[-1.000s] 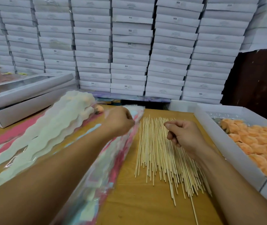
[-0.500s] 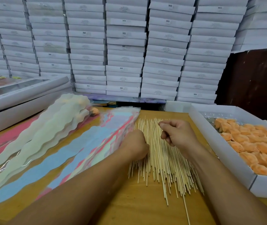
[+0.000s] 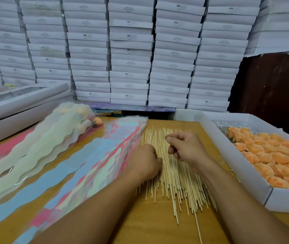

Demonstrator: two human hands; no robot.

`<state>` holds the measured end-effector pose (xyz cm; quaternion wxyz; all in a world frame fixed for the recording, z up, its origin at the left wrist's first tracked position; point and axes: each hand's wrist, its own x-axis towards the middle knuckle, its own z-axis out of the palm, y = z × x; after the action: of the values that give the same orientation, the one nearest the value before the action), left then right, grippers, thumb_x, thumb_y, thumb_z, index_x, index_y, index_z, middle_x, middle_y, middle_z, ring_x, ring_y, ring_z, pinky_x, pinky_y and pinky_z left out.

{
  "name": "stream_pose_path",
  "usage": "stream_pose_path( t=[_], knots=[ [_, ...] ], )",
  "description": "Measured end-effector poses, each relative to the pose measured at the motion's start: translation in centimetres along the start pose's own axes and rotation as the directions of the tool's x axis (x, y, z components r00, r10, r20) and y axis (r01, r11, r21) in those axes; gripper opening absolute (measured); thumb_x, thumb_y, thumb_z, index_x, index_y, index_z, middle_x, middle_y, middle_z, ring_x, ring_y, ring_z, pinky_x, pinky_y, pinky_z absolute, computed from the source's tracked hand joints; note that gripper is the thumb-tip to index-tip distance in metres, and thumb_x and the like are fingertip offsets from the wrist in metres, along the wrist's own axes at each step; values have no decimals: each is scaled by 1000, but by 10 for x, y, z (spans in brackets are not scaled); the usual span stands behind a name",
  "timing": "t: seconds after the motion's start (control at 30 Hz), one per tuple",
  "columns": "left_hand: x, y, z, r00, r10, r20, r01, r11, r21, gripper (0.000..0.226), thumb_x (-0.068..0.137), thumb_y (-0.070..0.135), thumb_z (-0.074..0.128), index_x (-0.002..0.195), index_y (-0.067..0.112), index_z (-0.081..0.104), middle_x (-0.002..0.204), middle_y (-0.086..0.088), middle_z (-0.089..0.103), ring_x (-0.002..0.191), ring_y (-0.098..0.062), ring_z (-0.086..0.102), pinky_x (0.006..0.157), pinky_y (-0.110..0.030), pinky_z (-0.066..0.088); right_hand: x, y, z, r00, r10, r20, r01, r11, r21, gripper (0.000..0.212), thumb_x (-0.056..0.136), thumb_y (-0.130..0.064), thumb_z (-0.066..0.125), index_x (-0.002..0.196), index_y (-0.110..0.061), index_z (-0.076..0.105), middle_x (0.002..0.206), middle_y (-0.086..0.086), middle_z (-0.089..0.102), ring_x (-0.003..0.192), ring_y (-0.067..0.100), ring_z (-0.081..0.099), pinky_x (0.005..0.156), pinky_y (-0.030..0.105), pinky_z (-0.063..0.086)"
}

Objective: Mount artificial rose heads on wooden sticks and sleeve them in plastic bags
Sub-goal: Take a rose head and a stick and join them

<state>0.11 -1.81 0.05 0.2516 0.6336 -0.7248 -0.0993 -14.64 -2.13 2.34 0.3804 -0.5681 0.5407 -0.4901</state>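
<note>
Both hands sit over the pile of wooden sticks (image 3: 173, 173) at the centre of the frame, on the wooden counter (image 3: 150, 229). The left hand (image 3: 144, 162) is curled into a loose fist at the pile's left edge, knuckles up; its fingertips are hidden underneath, so I cannot tell whether they pinch a stick. The right hand (image 3: 187, 148) hovers just above the pile with its fingers (image 3: 172, 139) bent inward, thumb against forefinger; whether a stick is caught there is not clear either.

The step in hand looks like picking out one stick. To do it well, roll a single stick off the loose fan at the near end, where the tips are spread apart, not from the packed middle, and lift it by one end so its neighbours stay put.

The orange rose heads (image 3: 270, 155) wait in the white tray (image 3: 245, 175) at the right of the frame. The plastic bags (image 3: 87, 164) lie in a fanned stack at the left, touching the sticks' edge.
</note>
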Motion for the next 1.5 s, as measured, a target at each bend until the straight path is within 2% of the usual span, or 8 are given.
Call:
stream_pose_path(
  t=[0.13,0.33,0.47,0.53,0.73,0.9,1.1,1.5],
  knots=[
    [-4,0,3,1000,8,-12,-8,1000,0,19,92,37,66,80,24,61,71,8,60,66,-8,57,54,-25,42,1,5,1,1000,19,-5,-19,999,-30,11,98,-19,62,105,-15,70,58,-1,66,44,4,52,43,18,40],
    [-1,-12,-2,1000,-14,-22,13,999,-37,21,92,39,67,78,24,62,73,7,62,70,-10,60,61,-27,49,0,8,4,1000,-18,-22,13,977,-214,14,97,-26,62,108,-21,70,62,-4,70,50,0,60,57,26,47],
    [1,-17,-4,999,-23,-42,20,998,-54,23,91,38,68,72,25,60,71,8,61,68,-8,57,57,-26,43,3,-5,-9,989,-147,-10,91,664,-743,14,94,-24,62,94,-24,75,90,-9,71,77,10,66,68,28,52],
    [2,-18,-5,1000,-13,-21,11,997,-74,25,91,36,67,71,24,60,72,7,62,69,-10,58,59,-26,44,8,-18,-24,986,-158,-57,42,564,-825,18,91,-18,59,87,-23,77,91,-5,73,79,15,65,66,31,55],
    [0,-15,-9,1000,14,-17,-15,996,-83,26,92,37,67,71,22,59,75,4,63,75,-16,61,66,-29,47,31,-50,-102,958,-138,-252,-166,450,-878,20,90,-19,58,99,-22,76,99,3,70,86,26,64,66,31,45],
    [-1,-12,-10,1000,14,-9,-15,994,-111,28,92,36,66,69,24,57,75,4,62,74,-16,60,65,-29,45,42,-40,-165,931,-33,-363,-341,277,-899,17,84,-28,69,97,-17,69,89,5,68,78,26,65,71,38,58],
    [-1,-12,-11,1000,14,-5,-15,991,-134,27,92,34,67,70,20,59,71,2,62,71,-16,60,64,-31,49,42,-32,-191,926,264,-270,-335,246,-910,30,81,-42,80,88,-14,70,60,-3,72,64,18,70,43,22,46],
    [-2,-12,-12,1000,3,-5,-4,987,-160,27,92,34,68,72,17,63,71,2,64,71,-15,61,69,-33,53,40,-20,-183,902,393,-177,-291,253,-923,29,85,-34,77,106,-14,74,87,4,75,66,16,68,52,23,55]
  ],
)
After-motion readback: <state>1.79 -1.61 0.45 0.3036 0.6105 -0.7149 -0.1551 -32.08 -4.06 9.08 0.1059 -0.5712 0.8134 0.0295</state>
